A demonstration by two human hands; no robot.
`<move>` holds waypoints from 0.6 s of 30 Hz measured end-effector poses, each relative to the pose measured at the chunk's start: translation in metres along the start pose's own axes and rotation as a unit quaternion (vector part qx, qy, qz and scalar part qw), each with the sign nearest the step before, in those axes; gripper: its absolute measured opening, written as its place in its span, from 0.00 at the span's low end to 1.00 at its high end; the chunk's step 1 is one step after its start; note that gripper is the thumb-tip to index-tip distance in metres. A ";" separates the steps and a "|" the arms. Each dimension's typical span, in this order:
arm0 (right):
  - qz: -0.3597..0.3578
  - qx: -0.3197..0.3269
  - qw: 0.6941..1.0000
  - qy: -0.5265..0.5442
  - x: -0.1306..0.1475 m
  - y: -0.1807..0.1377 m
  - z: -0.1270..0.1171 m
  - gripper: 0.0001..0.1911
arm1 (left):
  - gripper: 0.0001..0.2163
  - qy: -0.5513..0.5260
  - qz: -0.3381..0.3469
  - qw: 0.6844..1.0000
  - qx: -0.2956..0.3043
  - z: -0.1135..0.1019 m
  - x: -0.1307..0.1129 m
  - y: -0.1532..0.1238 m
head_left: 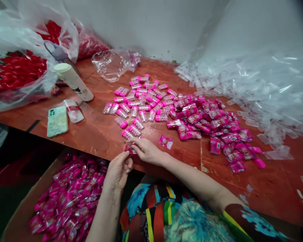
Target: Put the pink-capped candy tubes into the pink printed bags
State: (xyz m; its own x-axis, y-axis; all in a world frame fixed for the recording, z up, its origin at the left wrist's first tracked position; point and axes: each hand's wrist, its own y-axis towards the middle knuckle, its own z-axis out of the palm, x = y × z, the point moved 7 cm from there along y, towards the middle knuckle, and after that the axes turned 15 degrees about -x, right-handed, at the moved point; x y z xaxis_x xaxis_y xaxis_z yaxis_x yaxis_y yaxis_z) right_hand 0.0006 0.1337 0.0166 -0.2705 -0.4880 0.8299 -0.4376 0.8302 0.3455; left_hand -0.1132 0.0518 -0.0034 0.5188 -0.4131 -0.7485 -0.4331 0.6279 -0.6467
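Both hands meet at the table's front edge around a small pink printed packet (130,149). My left hand (119,167) pinches its left end between thumb and fingertips. From above, my right hand (146,150) grips the same packet with thumb and fingers, covering part of it. Just beyond lie several small clear tubes with pink caps (141,101), filled with pink beads. A flat pink printed wrapper (166,142) lies right of my right hand. Farther right is a heap of pink packets (209,121).
A box (27,201) of pink packets (70,198) stands below the table edge at left. A phone (57,121), a white bottle (74,82) and bags of red pieces (22,70) are on the left. Clear plastic pieces (257,87) are piled at right.
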 end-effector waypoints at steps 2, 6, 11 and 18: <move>0.007 0.018 0.999 -0.035 -0.003 0.014 0.007 0.13 | 0.19 -0.024 0.013 0.999 -0.040 -0.015 -0.005 0.004; 0.032 0.014 0.970 -0.240 -0.010 0.041 0.015 0.12 | 0.15 -0.062 0.029 0.992 -0.107 -0.037 -0.013 0.010; 0.012 0.044 0.927 -0.373 -0.005 0.046 0.037 0.17 | 0.12 -0.101 0.028 0.981 -0.162 -0.046 -0.017 0.012; -0.024 0.010 0.940 -0.339 -0.007 0.026 0.026 0.14 | 0.10 -0.162 -0.043 0.969 -0.180 -0.041 -0.011 0.006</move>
State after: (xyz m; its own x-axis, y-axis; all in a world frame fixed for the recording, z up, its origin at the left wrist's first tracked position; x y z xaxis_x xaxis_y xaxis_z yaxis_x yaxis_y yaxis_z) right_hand -0.0317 0.1516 0.0084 -0.7319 -0.5898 0.3412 -0.4773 0.8011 0.3611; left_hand -0.1517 0.0334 -0.0047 0.7433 -0.1874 -0.6422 -0.5771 0.3059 -0.7572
